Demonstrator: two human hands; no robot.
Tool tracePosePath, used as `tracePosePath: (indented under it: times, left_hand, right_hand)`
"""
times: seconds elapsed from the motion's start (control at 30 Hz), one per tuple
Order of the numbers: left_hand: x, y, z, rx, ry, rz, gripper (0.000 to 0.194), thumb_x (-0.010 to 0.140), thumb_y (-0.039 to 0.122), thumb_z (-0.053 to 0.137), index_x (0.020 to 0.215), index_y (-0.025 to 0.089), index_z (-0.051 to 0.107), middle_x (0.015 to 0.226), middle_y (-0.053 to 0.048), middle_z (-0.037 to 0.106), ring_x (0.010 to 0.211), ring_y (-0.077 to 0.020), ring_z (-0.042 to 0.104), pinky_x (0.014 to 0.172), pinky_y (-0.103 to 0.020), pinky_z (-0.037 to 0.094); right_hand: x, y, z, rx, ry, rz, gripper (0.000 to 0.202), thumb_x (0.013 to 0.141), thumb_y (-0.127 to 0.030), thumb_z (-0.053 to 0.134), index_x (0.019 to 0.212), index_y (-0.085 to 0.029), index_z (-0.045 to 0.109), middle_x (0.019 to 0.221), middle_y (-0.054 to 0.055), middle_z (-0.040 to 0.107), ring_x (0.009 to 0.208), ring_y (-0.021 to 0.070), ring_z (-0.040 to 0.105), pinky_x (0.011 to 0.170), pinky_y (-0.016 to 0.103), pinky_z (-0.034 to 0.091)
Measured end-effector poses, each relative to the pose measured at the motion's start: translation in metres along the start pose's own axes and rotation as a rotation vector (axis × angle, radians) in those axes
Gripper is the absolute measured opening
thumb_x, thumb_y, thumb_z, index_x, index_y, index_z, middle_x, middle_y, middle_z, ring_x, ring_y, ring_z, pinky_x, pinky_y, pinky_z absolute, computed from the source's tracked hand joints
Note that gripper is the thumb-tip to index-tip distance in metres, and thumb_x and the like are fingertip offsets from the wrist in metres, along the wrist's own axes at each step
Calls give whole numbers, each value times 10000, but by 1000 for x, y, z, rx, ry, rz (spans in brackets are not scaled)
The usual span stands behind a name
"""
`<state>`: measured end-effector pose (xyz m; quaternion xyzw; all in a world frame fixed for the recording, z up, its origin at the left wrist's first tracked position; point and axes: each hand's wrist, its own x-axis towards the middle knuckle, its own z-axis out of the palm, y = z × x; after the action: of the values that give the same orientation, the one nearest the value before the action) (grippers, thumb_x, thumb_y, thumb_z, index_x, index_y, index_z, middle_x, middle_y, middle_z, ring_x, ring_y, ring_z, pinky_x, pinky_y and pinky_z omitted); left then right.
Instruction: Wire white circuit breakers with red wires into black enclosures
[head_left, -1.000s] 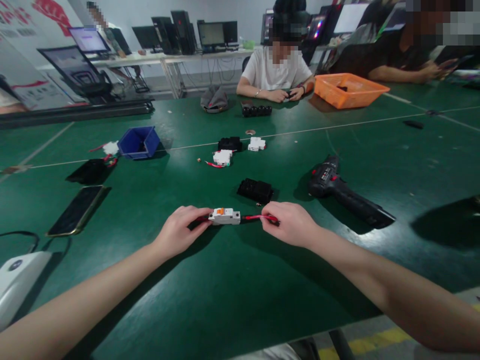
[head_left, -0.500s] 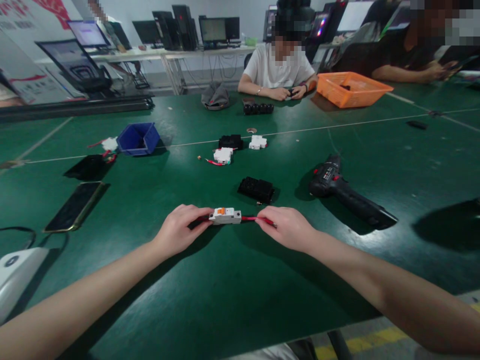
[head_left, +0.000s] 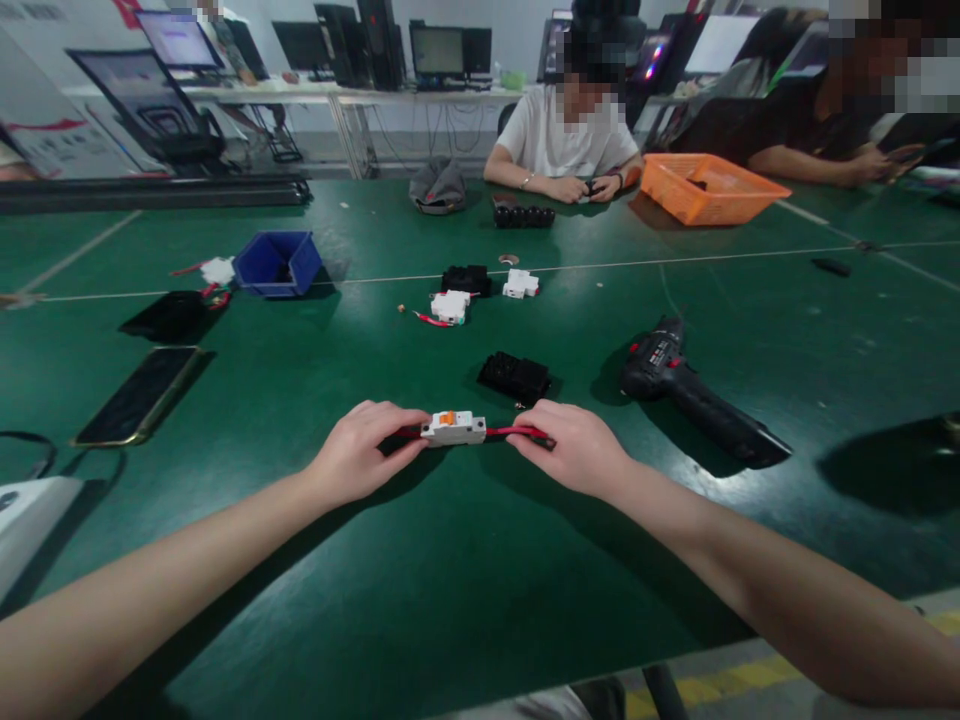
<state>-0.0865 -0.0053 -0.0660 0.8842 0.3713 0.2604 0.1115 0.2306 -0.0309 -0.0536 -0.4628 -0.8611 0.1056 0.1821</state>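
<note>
A white circuit breaker (head_left: 454,429) with an orange switch lies level between my two hands, just above or on the green table. My left hand (head_left: 369,450) pinches its left end with thumb and forefinger, where a bit of red wire shows between the fingers. From the right end runs a red wire (head_left: 498,431), and my right hand (head_left: 574,447) is closed on it, its dark tip poking out past the fingers. Just beyond my right hand lies a black block-shaped part (head_left: 515,377). A black cordless drill (head_left: 686,390) rests farther right.
Farther off are two white breakers (head_left: 450,307), a black part (head_left: 466,280) and a blue bin (head_left: 276,264). On the left lie a phone (head_left: 140,397) and a black pouch-like item (head_left: 166,316). Across the table (head_left: 420,590), a person in white (head_left: 562,140) sits beside an orange basket (head_left: 709,190).
The camera view has shifted slightly. My hands keep the same hold on the breaker and the red wire, with hardly any movement.
</note>
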Motion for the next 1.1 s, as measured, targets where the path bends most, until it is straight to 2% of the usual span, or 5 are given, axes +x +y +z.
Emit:
tracePosePath:
  times: [0.13,0.3,0.57,0.87,1.1]
  left_hand:
    - [0,0,-1,-15,4,-3,265,967,393,586,1133,215,692,1004,-50,773,854,-181,699,779,-335,499]
    - [-1,-1,-2,-23,10,10,250,964,374,598,1129,212,694,990,-41,773,832,-172,695,761,-324,496]
    - [0,-2,-2,-22,-6,-5,272,960,395,588,1138,228,707,999,-38,776,839,-178,697,774,-331,497]
    - [-3,0,0,12,12,24,227,968,312,600,1164,225,672,1021,-30,773,850,-175,697,807,-344,459]
    - [-5,-1,4,-3,63,-21,420,956,292,623,1355,216,517,1077,-39,780,976,-207,717,847,-358,480]
  right_hand:
    - [-1,-3,-2,40,14,40,216,950,-370,631,1071,-196,673,950,60,702,776,190,639,649,305,452]
    - [-2,-7,-5,153,36,82,198,943,-344,614,1060,-189,655,957,59,692,766,178,642,649,297,479]
    - [-1,-4,-9,200,87,97,180,928,-291,598,1072,-189,630,944,63,673,784,185,631,666,306,489]
    - [-2,-9,-4,223,12,86,124,933,-242,596,1032,-195,655,953,49,677,727,159,610,643,296,482]
    - [-1,-9,-5,229,6,104,152,932,-239,600,1065,-191,654,975,56,686,782,175,637,662,302,493]
